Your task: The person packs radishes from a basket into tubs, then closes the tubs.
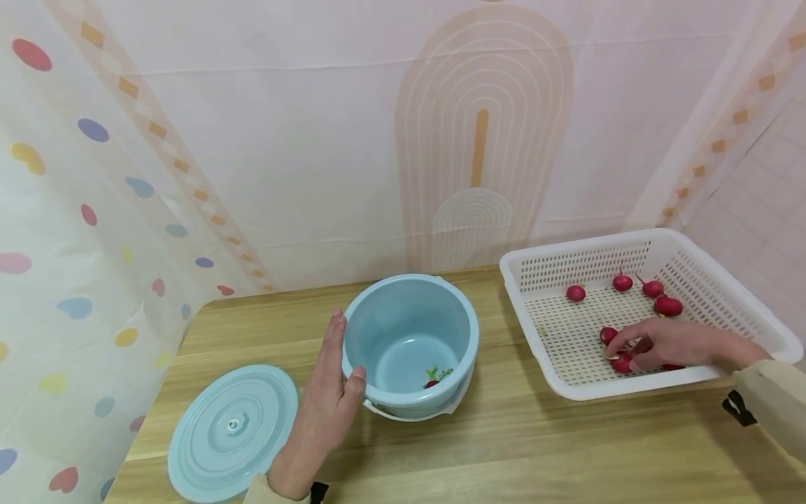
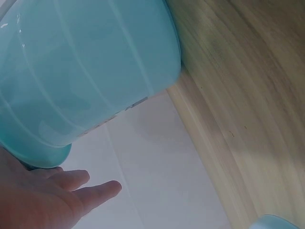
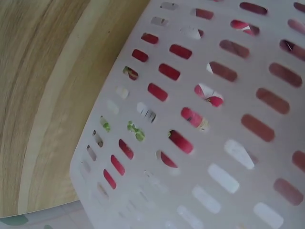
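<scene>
My left hand rests against the left side of a light blue bucket, fingers straight and thumb near the rim. In the left wrist view, the fingers lie by the rim beneath the ribbed bucket wall. One small radish with green leaves lies on the bucket's floor. Inside a white slotted basket, my right hand pinches a red radish between thumb and fingers. Several other radishes lie around it. The right wrist view sees the basket wall, with the hand partly hidden behind its slots.
A round blue lid with a central knob lies on the wooden table, left of the bucket. The bucket's white handle hangs down at its front. A patterned curtain stands behind the table.
</scene>
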Demonstrator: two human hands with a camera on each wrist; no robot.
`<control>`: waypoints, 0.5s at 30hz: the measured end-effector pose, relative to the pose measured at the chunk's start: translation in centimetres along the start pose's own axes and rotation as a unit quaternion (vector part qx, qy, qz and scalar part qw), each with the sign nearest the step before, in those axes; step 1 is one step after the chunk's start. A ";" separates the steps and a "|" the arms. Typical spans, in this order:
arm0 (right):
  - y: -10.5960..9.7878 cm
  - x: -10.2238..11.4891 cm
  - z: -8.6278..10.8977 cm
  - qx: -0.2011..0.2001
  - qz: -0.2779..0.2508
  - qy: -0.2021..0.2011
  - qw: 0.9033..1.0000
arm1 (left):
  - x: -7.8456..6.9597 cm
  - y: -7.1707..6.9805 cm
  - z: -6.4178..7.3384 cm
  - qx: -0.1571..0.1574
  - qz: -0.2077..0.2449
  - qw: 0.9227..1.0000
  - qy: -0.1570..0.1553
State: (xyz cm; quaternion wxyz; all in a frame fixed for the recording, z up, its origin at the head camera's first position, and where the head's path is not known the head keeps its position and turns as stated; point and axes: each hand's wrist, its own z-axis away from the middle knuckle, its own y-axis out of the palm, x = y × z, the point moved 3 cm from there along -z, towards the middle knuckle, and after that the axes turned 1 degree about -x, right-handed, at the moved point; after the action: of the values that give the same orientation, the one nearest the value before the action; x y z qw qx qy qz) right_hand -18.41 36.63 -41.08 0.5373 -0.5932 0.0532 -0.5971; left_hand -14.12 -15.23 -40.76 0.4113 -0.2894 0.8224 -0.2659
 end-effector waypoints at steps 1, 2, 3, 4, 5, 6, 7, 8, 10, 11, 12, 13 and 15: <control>0.0 0.0 -0.1 0.001 0.004 0.000 1.000 | 0.0 0.0 0.0 0.001 -0.001 1.000 -0.002; 0.0 0.1 -0.2 0.000 0.009 -0.003 1.000 | 0.0 -0.1 0.0 0.002 -0.001 1.000 -0.003; 0.0 0.1 -0.2 -0.001 0.013 -0.004 1.000 | 0.0 -0.1 0.0 0.003 0.000 1.000 -0.004; 0.0 0.1 -0.2 -0.004 0.020 -0.010 1.000 | 0.0 -0.2 0.0 0.005 0.002 1.000 -0.005; 0.0 0.0 -0.2 -0.008 0.027 -0.017 0.999 | 0.0 -0.2 0.0 0.006 0.003 1.000 -0.006; 0.0 0.0 -0.2 -0.014 0.033 -0.023 0.999 | 0.0 -0.2 0.0 0.008 0.005 1.000 -0.007; -0.1 0.0 -0.2 -0.022 0.042 -0.031 0.998 | 0.0 -0.2 0.0 0.010 0.006 1.000 -0.008; -0.1 0.0 -0.1 -0.030 0.049 -0.038 0.998 | 0.0 -0.2 0.0 0.012 0.007 1.000 -0.010; -0.3 0.0 0.2 -0.051 0.053 -0.057 0.996 | 0.0 -0.2 -0.1 0.017 0.010 1.000 -0.014; -0.5 0.0 0.3 -0.065 0.054 -0.068 0.994 | -0.1 -0.2 -0.1 0.019 0.011 1.000 -0.016; -0.6 0.1 0.4 -0.079 0.058 -0.078 0.992 | -0.1 -0.2 -0.1 0.022 0.012 1.000 -0.018; -0.8 0.2 0.6 -0.091 0.057 -0.086 0.990 | -0.1 -0.3 -0.1 0.024 0.012 0.999 -0.020; -1.1 0.5 0.9 -0.108 0.036 -0.099 0.989 | -0.2 -0.3 -0.1 0.026 0.014 0.999 -0.022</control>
State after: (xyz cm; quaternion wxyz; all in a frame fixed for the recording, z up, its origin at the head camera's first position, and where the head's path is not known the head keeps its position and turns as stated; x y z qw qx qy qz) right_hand -18.19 37.25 -39.72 0.4941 -0.7018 0.0854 -0.5061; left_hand -14.04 -15.30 -40.38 0.4404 -0.2732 0.8097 -0.2751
